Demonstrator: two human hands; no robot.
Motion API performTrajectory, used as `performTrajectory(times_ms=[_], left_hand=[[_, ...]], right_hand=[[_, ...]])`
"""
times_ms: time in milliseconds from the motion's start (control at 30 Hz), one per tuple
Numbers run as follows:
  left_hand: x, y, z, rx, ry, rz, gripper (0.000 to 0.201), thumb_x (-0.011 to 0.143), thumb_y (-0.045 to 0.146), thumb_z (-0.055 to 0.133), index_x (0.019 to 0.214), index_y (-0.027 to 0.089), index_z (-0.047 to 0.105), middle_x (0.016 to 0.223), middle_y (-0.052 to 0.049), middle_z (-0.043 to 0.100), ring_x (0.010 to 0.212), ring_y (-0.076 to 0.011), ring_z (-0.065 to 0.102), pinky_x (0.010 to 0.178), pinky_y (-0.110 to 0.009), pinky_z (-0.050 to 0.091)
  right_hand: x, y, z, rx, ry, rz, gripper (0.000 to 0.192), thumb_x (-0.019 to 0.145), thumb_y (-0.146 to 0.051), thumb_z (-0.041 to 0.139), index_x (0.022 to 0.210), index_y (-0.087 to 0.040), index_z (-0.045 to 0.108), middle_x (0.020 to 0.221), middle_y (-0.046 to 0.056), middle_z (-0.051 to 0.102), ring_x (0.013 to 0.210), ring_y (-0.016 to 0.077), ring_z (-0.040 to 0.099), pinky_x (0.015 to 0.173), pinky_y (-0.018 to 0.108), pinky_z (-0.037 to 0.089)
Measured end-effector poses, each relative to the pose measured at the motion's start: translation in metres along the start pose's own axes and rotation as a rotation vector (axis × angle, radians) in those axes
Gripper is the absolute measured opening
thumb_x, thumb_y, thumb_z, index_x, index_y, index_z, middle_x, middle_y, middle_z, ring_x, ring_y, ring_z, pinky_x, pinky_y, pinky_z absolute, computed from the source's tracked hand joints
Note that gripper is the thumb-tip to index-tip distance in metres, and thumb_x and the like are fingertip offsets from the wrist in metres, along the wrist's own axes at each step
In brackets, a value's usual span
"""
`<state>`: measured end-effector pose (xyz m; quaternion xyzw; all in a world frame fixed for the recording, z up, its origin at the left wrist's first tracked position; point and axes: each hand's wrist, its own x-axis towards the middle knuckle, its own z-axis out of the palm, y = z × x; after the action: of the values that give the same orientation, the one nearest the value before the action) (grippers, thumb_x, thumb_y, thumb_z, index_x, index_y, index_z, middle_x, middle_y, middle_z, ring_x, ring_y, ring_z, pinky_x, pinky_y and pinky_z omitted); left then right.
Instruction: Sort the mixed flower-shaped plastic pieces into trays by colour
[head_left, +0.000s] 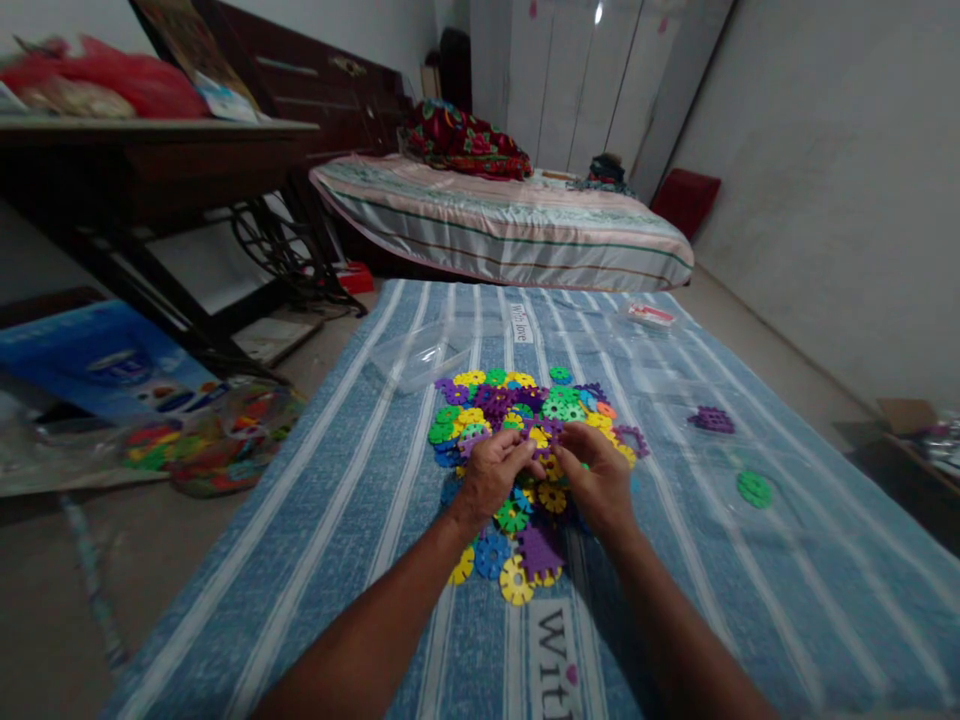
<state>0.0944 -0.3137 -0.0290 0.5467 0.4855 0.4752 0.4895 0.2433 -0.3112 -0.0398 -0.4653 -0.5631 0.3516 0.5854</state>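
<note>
A heap of flat plastic interlocking discs point(517, 420), in yellow, green, purple and blue, lies on a blue striped sheet point(337, 520). My left hand point(493, 472) and my right hand point(596, 475) meet over the heap's near side. Both pinch a purple piece point(550, 432) between their fingertips. More discs lie under my wrists, among them a yellow one point(516, 582) and a blue one point(491, 553). A purple piece point(711, 420) and a green disc point(754, 489) lie apart on the right.
A clear plastic lid or tray point(416, 355) rests beyond the heap. A bag of coloured pieces point(217, 440) lies on the floor at left, by a blue box point(105, 365) and a dark table point(150, 160). A bed point(510, 225) stands ahead.
</note>
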Motion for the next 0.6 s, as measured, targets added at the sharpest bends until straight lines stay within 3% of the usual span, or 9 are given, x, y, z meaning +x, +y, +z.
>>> performTrajectory(times_ms=[233, 367, 600], left_hand=[[0.0015, 0.0031, -0.0035, 0.138, 0.056, 0.054, 0.035, 0.082, 0.047, 0.053, 0.062, 0.018, 0.052, 0.059, 0.003, 0.053, 0.06, -0.0118, 0.049, 0.062, -0.025, 0.038], [0.0019, 0.0031, -0.0045, 0.186, 0.043, 0.061, 0.037, 0.083, 0.049, 0.05, 0.061, 0.018, 0.051, 0.059, 0.004, 0.049, 0.061, -0.0118, 0.046, 0.061, -0.025, 0.037], [0.0012, 0.0046, -0.0039, 0.173, 0.019, 0.064, 0.037, 0.083, 0.049, 0.049, 0.063, 0.018, 0.05, 0.06, 0.004, 0.045, 0.061, -0.0119, 0.042, 0.061, -0.025, 0.035]], right_hand=[[-0.0007, -0.0035, -0.008, -0.385, -0.209, -0.388, 0.051, 0.085, -0.032, 0.064, 0.133, -0.021, 0.051, 0.128, 0.012, 0.058, 0.121, 0.0269, 0.053, 0.101, 0.046, 0.047], [-0.001, 0.0011, -0.0076, -0.482, -0.233, -0.427, 0.056, 0.088, -0.034, 0.062, 0.138, -0.017, 0.045, 0.131, 0.015, 0.054, 0.124, 0.0291, 0.05, 0.104, 0.048, 0.044], [-0.001, 0.0037, -0.0095, -0.539, -0.222, -0.398, 0.052, 0.086, -0.039, 0.064, 0.131, -0.018, 0.049, 0.122, 0.015, 0.058, 0.116, 0.0303, 0.054, 0.098, 0.048, 0.048]])
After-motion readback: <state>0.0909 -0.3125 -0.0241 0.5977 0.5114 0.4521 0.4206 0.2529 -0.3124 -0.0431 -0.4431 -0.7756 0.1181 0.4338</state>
